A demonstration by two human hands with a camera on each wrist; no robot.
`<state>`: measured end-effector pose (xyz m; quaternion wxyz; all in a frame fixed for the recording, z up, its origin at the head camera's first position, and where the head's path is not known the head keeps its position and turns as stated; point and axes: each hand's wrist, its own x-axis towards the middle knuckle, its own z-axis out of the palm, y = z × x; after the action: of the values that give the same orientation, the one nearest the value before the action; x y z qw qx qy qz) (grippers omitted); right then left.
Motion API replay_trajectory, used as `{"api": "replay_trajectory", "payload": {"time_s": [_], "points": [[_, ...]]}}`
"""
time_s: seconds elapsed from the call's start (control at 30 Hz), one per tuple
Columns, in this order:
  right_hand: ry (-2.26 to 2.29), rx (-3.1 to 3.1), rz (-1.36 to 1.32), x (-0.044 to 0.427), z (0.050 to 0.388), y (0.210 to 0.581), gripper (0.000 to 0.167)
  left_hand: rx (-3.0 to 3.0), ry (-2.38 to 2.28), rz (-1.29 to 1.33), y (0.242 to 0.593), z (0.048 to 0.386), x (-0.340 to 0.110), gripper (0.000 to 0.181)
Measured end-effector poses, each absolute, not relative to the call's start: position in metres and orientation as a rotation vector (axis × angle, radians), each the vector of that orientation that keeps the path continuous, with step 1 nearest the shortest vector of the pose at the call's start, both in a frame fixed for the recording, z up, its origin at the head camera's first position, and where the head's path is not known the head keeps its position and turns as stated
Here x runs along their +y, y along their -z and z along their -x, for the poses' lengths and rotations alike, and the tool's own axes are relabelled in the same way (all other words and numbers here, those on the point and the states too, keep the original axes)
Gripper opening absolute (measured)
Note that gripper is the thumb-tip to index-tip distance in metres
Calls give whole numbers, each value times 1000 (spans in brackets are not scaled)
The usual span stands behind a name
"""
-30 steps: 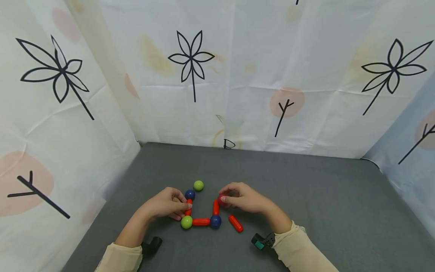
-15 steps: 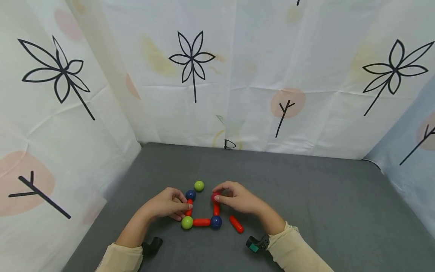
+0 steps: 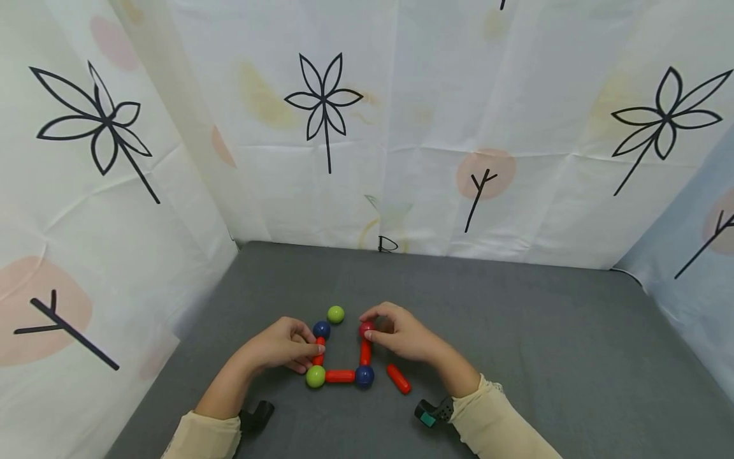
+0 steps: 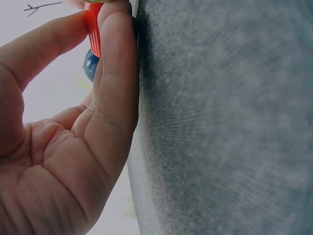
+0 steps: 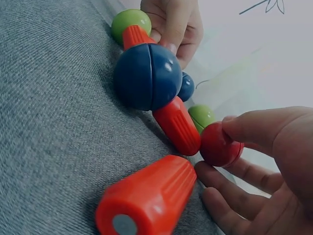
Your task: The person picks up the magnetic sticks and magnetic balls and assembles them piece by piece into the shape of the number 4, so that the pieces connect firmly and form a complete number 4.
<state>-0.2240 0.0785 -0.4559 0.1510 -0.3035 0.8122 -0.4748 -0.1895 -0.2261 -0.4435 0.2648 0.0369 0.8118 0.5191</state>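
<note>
On the grey table, red rods and coloured balls form a U shape. My left hand [image 3: 281, 344] pinches the left red rod [image 4: 93, 32] between thumb and fingers; a blue ball [image 3: 322, 329] caps its far end and a green ball [image 3: 315, 376] its near end. A front red rod [image 3: 340, 376] runs from that green ball to a second blue ball [image 5: 146, 76]. From there the right red rod [image 5: 177, 126] points away. At its far end my right hand [image 3: 404, 333] holds a red ball [image 5: 220, 143] between thumb and fingers, against the rod's tip.
A loose red rod [image 3: 398, 378] lies right of the U, below the right hand. Behind the left blue ball sits a loose green ball [image 3: 336, 314]. Patterned white cloth [image 3: 424, 127] hangs at the back and sides of the table.
My right hand has moved left with the red ball, from beside the right rod onto its far end. The left hand has stayed in place on its rod.
</note>
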Motion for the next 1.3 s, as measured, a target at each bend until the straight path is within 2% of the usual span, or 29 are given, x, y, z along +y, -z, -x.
{"api": "replay_trajectory", "payload": {"time_s": [0.5,0.9,1.3], "points": [[1240,2310,1003,80,229,461,18,2172,-1424,-115,442,188,-225,30],[1125,2270,1051,83,230,457,29,2194,-1388,-92,442,189,-224,30],[1026,2343,1101,79,224,453,27,2191,-1391,-110,441,189,-225,30]]}}
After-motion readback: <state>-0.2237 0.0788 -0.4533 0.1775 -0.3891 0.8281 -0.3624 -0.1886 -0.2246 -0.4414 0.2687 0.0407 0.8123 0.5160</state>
